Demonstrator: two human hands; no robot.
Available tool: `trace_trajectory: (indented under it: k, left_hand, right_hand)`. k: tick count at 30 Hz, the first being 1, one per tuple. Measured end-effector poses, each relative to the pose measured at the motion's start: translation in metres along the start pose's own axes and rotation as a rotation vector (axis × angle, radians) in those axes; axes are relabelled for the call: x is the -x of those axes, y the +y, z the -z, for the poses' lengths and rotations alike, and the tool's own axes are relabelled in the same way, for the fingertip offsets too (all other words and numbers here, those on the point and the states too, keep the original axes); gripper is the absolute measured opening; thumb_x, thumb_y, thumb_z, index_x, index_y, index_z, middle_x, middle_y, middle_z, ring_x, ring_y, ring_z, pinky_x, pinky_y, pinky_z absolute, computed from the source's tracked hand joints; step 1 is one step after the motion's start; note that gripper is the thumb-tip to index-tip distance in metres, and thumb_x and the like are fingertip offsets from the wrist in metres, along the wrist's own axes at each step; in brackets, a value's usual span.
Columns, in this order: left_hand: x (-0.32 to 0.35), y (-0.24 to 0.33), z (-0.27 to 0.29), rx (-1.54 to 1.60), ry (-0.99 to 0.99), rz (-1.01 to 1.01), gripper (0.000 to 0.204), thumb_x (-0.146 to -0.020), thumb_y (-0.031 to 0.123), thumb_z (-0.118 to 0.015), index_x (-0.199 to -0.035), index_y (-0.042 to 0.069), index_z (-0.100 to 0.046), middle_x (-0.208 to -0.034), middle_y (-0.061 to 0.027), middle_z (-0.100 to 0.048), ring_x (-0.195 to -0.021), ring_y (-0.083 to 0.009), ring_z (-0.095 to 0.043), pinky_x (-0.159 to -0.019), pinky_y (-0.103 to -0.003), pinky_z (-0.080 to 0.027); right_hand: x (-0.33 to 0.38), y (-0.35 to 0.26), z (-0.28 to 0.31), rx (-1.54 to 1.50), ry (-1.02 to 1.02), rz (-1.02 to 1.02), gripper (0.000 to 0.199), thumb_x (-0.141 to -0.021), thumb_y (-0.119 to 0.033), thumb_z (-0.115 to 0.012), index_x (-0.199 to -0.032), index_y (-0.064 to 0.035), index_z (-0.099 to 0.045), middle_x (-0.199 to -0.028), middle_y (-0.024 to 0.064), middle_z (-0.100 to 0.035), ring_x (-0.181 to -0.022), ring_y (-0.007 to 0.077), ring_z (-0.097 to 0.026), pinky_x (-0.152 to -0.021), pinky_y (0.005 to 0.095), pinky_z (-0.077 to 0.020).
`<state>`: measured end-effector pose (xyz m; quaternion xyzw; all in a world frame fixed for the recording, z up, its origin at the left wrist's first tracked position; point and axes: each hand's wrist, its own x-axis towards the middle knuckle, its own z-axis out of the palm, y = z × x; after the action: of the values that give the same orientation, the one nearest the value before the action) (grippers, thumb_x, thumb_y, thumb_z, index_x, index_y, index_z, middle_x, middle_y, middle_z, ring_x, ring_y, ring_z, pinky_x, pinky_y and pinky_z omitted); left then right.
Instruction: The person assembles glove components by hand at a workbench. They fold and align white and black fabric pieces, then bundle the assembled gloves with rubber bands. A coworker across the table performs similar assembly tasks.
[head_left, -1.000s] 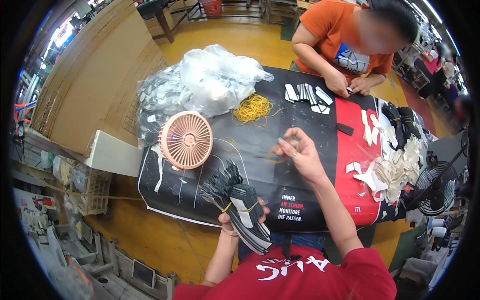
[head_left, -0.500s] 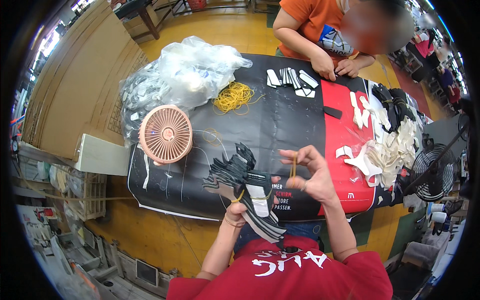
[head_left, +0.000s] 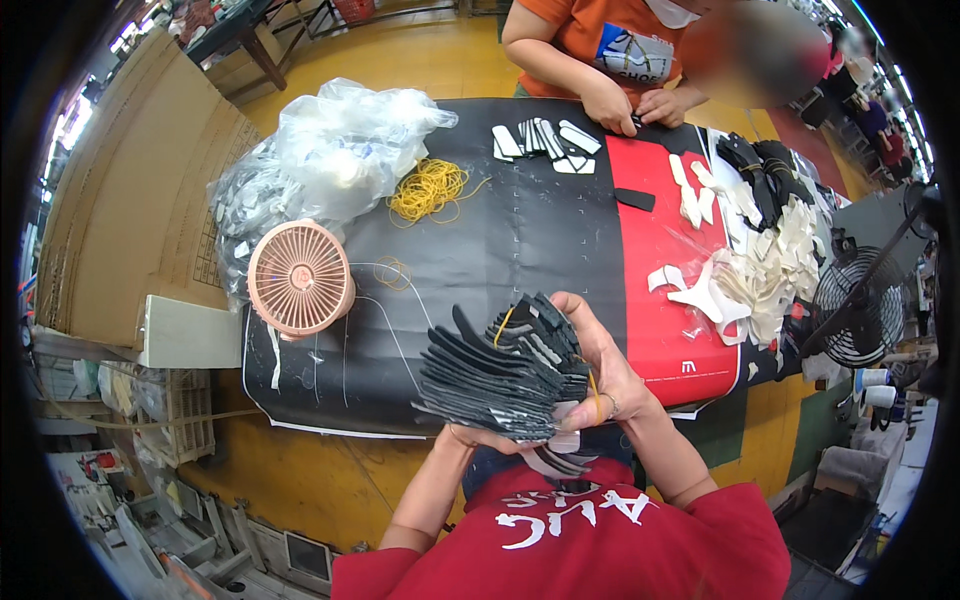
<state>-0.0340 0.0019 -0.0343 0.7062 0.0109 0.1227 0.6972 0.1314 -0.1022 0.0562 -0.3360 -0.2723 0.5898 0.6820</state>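
A thick stack of dark grey cut pieces (head_left: 490, 380), fanned out at its left side, is held up over the near edge of the table. My left hand (head_left: 488, 438) is closed under the stack, its fingers mostly hidden by the pieces. Around the stack's right side my right hand (head_left: 612, 375) is closed, thumb near the bottom and fingers at the back. One yellow rubber band (head_left: 504, 326) crosses the top of the stack. Another yellow rubber band (head_left: 595, 392) runs by my right thumb and fingers.
A pink fan (head_left: 300, 278) stands left, before a clear plastic bag (head_left: 350, 140). Yellow rubber bands (head_left: 430, 190) lie in a heap beside it. White-and-black pieces (head_left: 545, 140) and cream pieces (head_left: 770, 265) lie farther right. Across the table, a person's hands (head_left: 635, 105) handle something small and dark.
My right hand has come down with the rubber band from beside the stack onto its right side. The stack has turned, its fanned edges now facing up and left. The view has shifted slightly.
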Motion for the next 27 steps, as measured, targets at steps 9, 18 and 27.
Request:
trace_trajectory:
  k: [9, 18, 27]
  left_hand:
    - [-0.006, 0.027, 0.010, 0.238, -0.314, 0.321, 0.050, -0.077, 0.018, -0.080, -0.122, 0.003, -0.065, -0.121, -0.0096, -0.068, -0.116, -0.0189, -0.059, -0.104, -0.036, -0.043]
    - [-0.044, 0.054, -0.003, -0.249, -0.238, 0.360, 0.068, -0.063, 0.021, -0.082, -0.121, -0.004, -0.057, -0.116, -0.0190, -0.067, -0.108, -0.0304, -0.065, -0.096, -0.041, -0.050]
    - [-0.040, 0.031, 0.015, -0.583, -0.132, 0.414, 0.101, -0.069, 0.056, -0.076, -0.144, 0.001, -0.037, -0.129, -0.0160, -0.057, -0.128, -0.0209, -0.049, -0.110, -0.033, -0.038]
  right_hand:
    - [-0.004, -0.046, 0.013, 0.535, -0.128, 0.138, 0.135, -0.045, -0.038, -0.101, -0.148, -0.0086, -0.018, -0.148, 0.0258, -0.041, -0.140, 0.0350, -0.040, -0.116, 0.0454, -0.0293]
    - [-0.060, -0.068, -0.023, 1.379, -0.750, -0.021, 0.132, -0.051, -0.053, -0.093, -0.151, -0.0022, -0.023, -0.142, 0.0256, -0.049, -0.140, 0.0386, -0.040, -0.116, 0.0682, -0.0082]
    - [-0.090, -0.053, -0.067, 1.327, -0.735, -0.110, 0.080, -0.081, -0.029, -0.078, -0.144, -0.0064, -0.035, -0.109, 0.0177, -0.066, -0.118, 0.0368, -0.058, -0.116, 0.0664, -0.0150]
